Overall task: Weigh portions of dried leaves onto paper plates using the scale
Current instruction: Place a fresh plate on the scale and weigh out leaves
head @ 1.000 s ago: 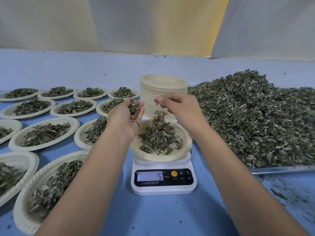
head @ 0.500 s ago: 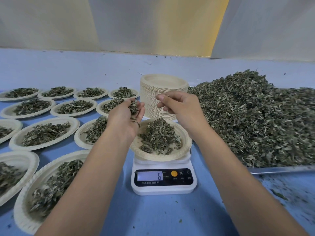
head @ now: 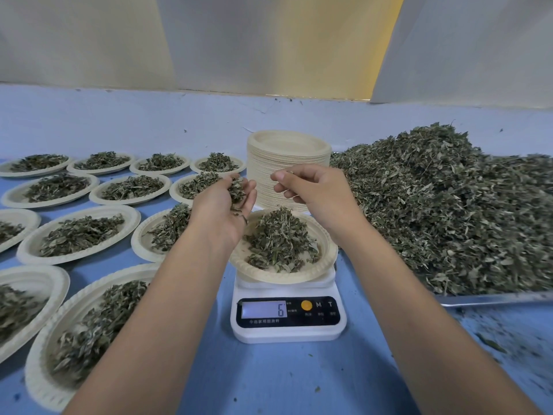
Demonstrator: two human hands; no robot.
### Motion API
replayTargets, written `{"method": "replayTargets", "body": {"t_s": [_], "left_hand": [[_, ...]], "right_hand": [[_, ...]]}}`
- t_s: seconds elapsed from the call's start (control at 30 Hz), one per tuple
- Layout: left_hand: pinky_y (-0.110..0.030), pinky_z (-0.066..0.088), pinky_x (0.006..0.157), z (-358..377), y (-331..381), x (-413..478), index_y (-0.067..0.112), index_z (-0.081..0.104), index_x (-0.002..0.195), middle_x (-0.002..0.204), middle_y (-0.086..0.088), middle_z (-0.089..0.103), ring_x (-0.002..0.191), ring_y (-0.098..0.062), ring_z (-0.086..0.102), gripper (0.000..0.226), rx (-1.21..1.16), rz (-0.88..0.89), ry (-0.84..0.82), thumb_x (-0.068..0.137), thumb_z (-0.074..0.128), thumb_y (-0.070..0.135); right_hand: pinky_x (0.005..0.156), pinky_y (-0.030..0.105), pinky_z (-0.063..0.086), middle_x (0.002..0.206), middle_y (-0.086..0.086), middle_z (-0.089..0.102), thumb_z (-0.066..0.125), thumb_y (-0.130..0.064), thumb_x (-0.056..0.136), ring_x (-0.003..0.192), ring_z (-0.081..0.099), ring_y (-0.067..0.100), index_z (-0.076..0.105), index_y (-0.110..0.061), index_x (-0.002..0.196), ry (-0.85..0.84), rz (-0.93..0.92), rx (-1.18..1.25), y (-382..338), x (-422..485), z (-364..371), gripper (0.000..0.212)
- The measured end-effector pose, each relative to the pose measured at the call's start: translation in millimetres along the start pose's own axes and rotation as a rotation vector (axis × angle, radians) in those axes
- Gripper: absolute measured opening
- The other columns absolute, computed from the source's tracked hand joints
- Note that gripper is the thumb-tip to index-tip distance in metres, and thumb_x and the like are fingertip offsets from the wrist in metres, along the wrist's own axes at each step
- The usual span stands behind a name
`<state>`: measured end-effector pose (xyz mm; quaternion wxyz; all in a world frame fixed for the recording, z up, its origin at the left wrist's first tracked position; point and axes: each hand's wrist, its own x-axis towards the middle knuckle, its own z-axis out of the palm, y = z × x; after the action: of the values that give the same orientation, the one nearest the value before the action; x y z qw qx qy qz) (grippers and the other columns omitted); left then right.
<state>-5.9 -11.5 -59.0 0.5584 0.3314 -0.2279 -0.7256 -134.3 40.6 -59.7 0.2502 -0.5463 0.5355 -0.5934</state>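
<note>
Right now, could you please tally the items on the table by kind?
Leaf-filled plates beside the scale: 12
Plate on the scale: 1
Stack of empty plates: 1
Scale: 1
Loose leaf pile: 1
Total: 16

I count two hands, the left hand and the right hand. There is one scale with one orange button. One plate of leaves sits on it. Twelve more filled plates lie on the worktop: four in the back row, three in the next row, three in the row after that and two at the front. There is one stack of empty plates, too many and too thin to count. There is one big pile of leaves on one tray.
</note>
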Motion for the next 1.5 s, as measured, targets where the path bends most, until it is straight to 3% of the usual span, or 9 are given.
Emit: {"method": "replayTargets", "body": {"t_s": [0.23,0.5,0.67,0.8,0.93,1.07,1.17,1.33,1.5], "left_hand": [[-0.024,0.058,0.063,-1,0,-1,0.007,0.058,0.088,0.082,-0.008,0.062,0.071,-0.014,0.065,0.020,0.006,-0.008,0.001,0.100,0.043,0.011],[-0.023,0.056,0.063,8,-5,-8,0.007,0.058,0.086,0.076,-0.008,0.061,0.057,-0.012,0.062,0.021,0.042,0.006,-0.035,0.100,0.043,0.012],[-0.014,0.039,0.048,15,-13,-16,0.018,0.063,0.092,0.086,-0.001,0.061,0.058,-0.006,0.047,0.025,0.263,0.108,-0.091,0.102,0.040,0.016],[-0.020,0.042,0.064,18,-18,-22,0.017,0.063,0.103,0.087,0.001,0.062,0.072,-0.008,0.054,0.023,0.246,0.146,-0.149,0.101,0.040,0.013],[-0.019,0.042,0.062,19,-19,-24,0.015,0.062,0.108,0.091,-0.001,0.062,0.074,-0.009,0.055,0.023,0.284,0.144,-0.154,0.101,0.041,0.013],[-0.021,0.042,0.064,18,-19,-24,0.016,0.062,0.097,0.089,-0.002,0.062,0.075,-0.011,0.056,0.022,0.282,0.146,-0.148,0.101,0.041,0.011],[-0.021,0.042,0.063,18,-19,-21,0.013,0.061,0.101,0.089,-0.003,0.062,0.075,-0.012,0.056,0.021,0.248,0.125,-0.135,0.101,0.041,0.010],[-0.019,0.042,0.059,23,-19,-21,0.014,0.062,0.087,0.084,-0.003,0.063,0.068,-0.011,0.055,0.025,0.190,0.119,-0.115,0.100,0.041,0.010],[-0.019,0.039,0.053,52,-34,-25,0.011,0.064,0.089,0.078,-0.005,0.061,0.065,-0.013,0.050,0.025,0.141,0.152,-0.107,0.100,0.041,0.009]], "right_hand": [[0.061,0.004,0.042,0.063,-0.020,0.067,0.073,-0.021,0.083,0.063,0.058,-0.012,0.073,-0.021,0.080,-0.004,-0.048,0.021,-3,-2,-1,0.002],[0.065,0.008,0.044,0.073,-0.014,0.068,0.070,-0.013,0.084,0.067,0.058,-0.009,0.073,-0.017,0.088,-0.036,-0.071,0.004,-2,-2,1,0.007],[0.087,0.029,0.052,0.084,-0.005,0.070,0.077,-0.011,0.077,0.080,0.065,0.007,0.069,-0.029,0.088,-0.107,-0.077,-0.041,0,-5,11,0.022],[0.085,0.037,0.055,0.078,-0.008,0.066,0.077,-0.008,0.076,0.074,0.063,0.006,0.061,-0.034,0.080,-0.016,-0.088,-0.023,3,-4,16,0.030],[0.084,0.045,0.055,0.076,-0.006,0.065,0.077,-0.008,0.076,0.076,0.064,0.014,0.064,-0.029,0.083,0.006,-0.076,-0.030,4,-3,17,0.026],[0.080,0.036,0.055,0.074,-0.007,0.063,0.077,-0.008,0.075,0.071,0.061,0.009,0.063,-0.027,0.082,0.007,-0.075,-0.046,4,-3,16,0.025],[0.072,0.024,0.051,0.073,-0.009,0.062,0.077,-0.009,0.076,0.066,0.059,0.002,0.066,-0.021,0.088,-0.002,-0.077,-0.059,5,-4,16,0.020],[0.077,0.029,0.053,0.072,-0.010,0.063,0.076,-0.006,0.076,0.067,0.061,0.003,0.067,-0.023,0.086,-0.007,-0.087,-0.051,0,-2,14,0.021],[0.079,0.029,0.051,0.071,-0.011,0.063,0.074,-0.006,0.077,0.071,0.060,0.005,0.066,-0.027,0.083,0.085,-0.094,-0.050,-3,-1,-7,0.023]]}}
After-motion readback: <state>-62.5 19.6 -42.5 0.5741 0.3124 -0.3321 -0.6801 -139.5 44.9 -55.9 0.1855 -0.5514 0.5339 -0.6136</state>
